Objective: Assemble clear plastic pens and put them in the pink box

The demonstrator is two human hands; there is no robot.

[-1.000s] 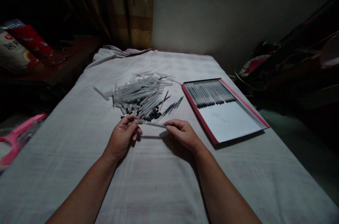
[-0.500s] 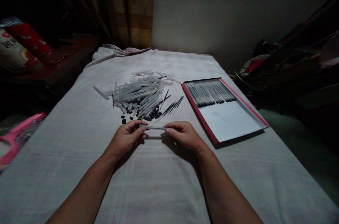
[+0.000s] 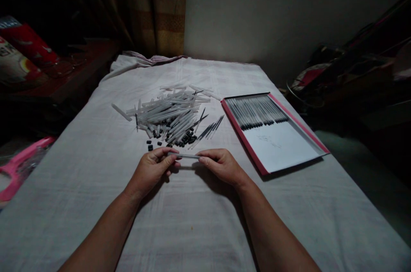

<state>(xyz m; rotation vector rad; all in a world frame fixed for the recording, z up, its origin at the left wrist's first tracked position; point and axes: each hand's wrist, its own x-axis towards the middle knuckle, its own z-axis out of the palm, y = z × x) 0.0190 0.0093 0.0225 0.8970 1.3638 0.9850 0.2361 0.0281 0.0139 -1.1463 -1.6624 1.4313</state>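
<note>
A: Location of the piece in hand?
B: A slim pale rod (image 3: 189,156) is held roughly level above the worktop (image 3: 192,246), between the two hands, on the near side of the pile. Whether anything sits inside it is too small to tell.
A: State of each grip?
B: Left hand (image 3: 153,169): thumb and fingers pinched together on the rod's left end. Right hand (image 3: 223,165): thumb and fingertips clamped on its right end.
A: Material beyond the hands?
B: A loose pile of pale tubes (image 3: 170,111), mid-worktop, lying at mixed angles. Black caps (image 3: 188,138) gather along its near side; a few others lie apart, just beyond the left hand. Thin dark refills (image 3: 210,130) fan out on the right of the pile.
A: Toward the right edge?
B: An open red-sided box (image 3: 289,150) lies near that edge. A row of slender pens (image 3: 257,110) fills its far part, side by side, black ends toward the near edge. The near part shows a white floor with faint dark marks.
A: Far edge?
B: Bunched cloth (image 3: 138,61) at the far left corner.
</note>
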